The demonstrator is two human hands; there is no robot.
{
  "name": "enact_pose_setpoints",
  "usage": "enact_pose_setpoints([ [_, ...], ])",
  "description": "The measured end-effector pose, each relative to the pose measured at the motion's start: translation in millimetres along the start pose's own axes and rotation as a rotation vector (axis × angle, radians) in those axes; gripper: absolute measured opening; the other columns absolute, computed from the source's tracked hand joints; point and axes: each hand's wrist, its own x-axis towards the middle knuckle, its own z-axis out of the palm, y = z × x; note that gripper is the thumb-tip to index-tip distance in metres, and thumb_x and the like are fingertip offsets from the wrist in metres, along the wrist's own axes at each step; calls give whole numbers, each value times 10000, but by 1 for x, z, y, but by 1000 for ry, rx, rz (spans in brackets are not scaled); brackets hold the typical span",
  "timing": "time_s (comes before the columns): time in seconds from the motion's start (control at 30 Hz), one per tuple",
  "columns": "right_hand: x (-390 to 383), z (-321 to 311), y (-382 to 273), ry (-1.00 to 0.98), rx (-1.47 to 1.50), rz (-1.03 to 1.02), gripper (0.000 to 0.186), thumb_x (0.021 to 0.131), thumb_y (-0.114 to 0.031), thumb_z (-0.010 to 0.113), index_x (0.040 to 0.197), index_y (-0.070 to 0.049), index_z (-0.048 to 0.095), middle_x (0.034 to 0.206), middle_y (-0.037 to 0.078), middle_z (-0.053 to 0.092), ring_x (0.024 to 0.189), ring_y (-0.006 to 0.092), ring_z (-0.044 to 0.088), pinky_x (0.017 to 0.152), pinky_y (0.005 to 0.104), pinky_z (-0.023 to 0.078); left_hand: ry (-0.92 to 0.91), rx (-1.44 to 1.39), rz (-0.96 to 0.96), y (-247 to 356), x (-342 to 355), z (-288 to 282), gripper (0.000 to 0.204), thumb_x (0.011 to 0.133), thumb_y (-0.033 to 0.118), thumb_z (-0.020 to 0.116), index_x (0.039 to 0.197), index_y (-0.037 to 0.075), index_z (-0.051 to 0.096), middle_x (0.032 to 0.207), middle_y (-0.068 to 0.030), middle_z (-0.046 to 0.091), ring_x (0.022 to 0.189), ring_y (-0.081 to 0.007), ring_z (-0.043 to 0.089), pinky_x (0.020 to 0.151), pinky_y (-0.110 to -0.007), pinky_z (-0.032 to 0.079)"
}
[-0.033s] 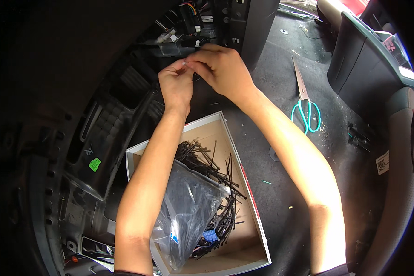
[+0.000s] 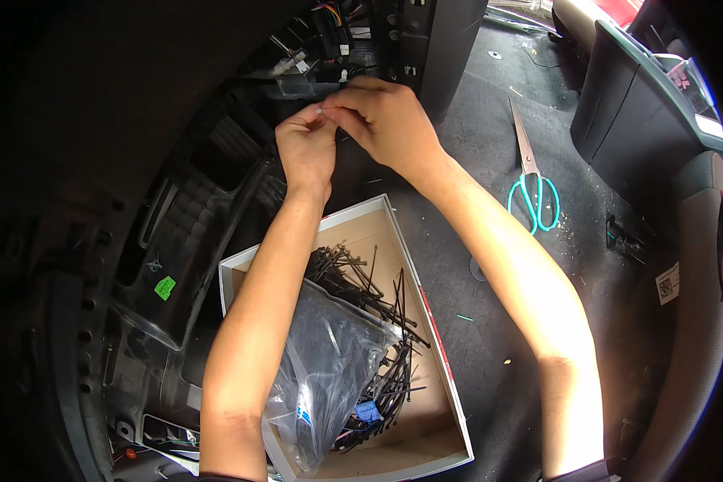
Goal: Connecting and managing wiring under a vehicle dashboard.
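My left hand (image 2: 307, 153) and my right hand (image 2: 387, 120) meet at the top centre, in front of an opened dark panel. Between their fingertips is a tiny white piece (image 2: 320, 111), too small to name. The left thumb and fingers are closed on it. From the right, my other thumb and forefinger pinch at the same piece, the remaining fingers curled. Just beyond the hands lies loose wiring with a white connector (image 2: 344, 75). Under my left forearm stands a shallow cardboard box (image 2: 446, 386) with many black cable ties (image 2: 390, 394) and a clear plastic bag (image 2: 321, 361).
Scissors with turquoise handles (image 2: 536, 193) lie on the dark floor (image 2: 498, 321), right of my right forearm. A dark grey bin (image 2: 631, 104) stands at the far right. On the left is black plastic trim (image 2: 185, 233) with a green sticker (image 2: 165, 287).
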Motion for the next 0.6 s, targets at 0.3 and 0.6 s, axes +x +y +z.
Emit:
enact_pose_setpoints([
  [0.3, 2, -1, -6, -19, -81, 81, 133, 790, -85, 689, 915, -43, 713, 834, 113, 654, 725, 313, 660, 653, 362, 536, 62, 89, 67, -4, 2, 1, 117, 885, -16, 604, 938, -59, 700, 782, -6, 672, 700, -32, 523, 652, -195, 428],
  [0.6, 1, 6, -12, 60, 120, 134, 118, 792, -71, 670, 890, -13, 702, 865, 136, 653, 741, 328, 664, 672, 377, 539, 67, 180, 132, -11, 6, -3, 125, 880, -4, 608, 948, -43, 705, 748, -20, 676, 686, -39, 524, 639, -215, 440],
])
